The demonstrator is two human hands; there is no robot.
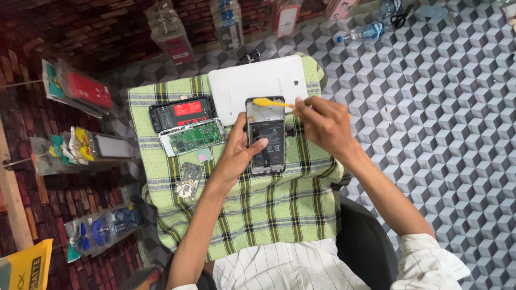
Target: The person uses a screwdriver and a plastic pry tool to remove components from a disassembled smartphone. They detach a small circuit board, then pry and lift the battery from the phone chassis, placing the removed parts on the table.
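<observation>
Now | left hand (239, 153) grip clamped on opened phone (265, 137) | right hand (322, 126) grip pinches yellow brush (267, 102) over its top

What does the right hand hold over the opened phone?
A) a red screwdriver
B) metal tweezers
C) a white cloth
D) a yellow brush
D: the right hand holds a yellow brush, its head at the top edge of the opened phone.

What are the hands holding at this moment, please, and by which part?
Left hand grips the opened phone by its long edges; right hand holds the yellow tool by its rear end.
</observation>
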